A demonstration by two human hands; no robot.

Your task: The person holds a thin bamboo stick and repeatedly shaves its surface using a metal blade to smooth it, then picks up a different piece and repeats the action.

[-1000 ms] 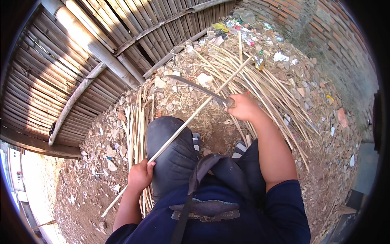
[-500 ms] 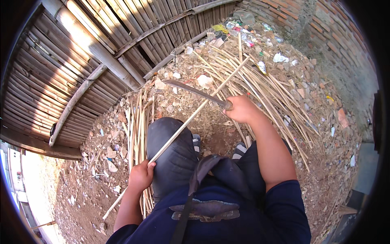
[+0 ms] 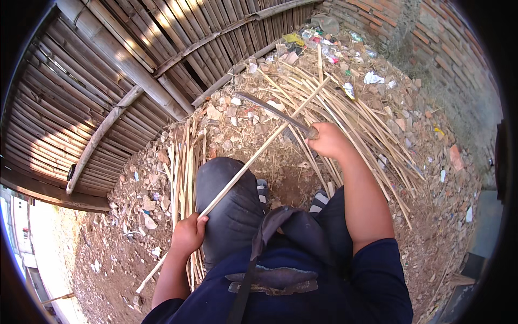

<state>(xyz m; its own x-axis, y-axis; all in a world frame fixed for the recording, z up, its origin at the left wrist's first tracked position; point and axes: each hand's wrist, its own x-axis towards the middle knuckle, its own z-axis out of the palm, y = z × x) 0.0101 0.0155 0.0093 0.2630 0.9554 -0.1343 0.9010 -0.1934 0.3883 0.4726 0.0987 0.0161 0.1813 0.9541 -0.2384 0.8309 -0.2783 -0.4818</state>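
A long pale bamboo strip runs slantwise across my left knee, its far end over a pile of strips. My left hand is closed round it near its lower end, beside the knee. In my right hand is the handle of a machete, whose dark blade points to the far left. The blade crosses the strip toward its far end and appears to lie against it. My fingers hide most of the handle.
Many split strips lie piled at the right and far side; another bundle lies left of my knee. Stones and litter cover the ground. A bamboo wall stands at the left, a brick wall at the right.
My right hand and the machete have slid a little right and outward along the strip, toward its far end. My left hand stays in nearly the same place on the strip.
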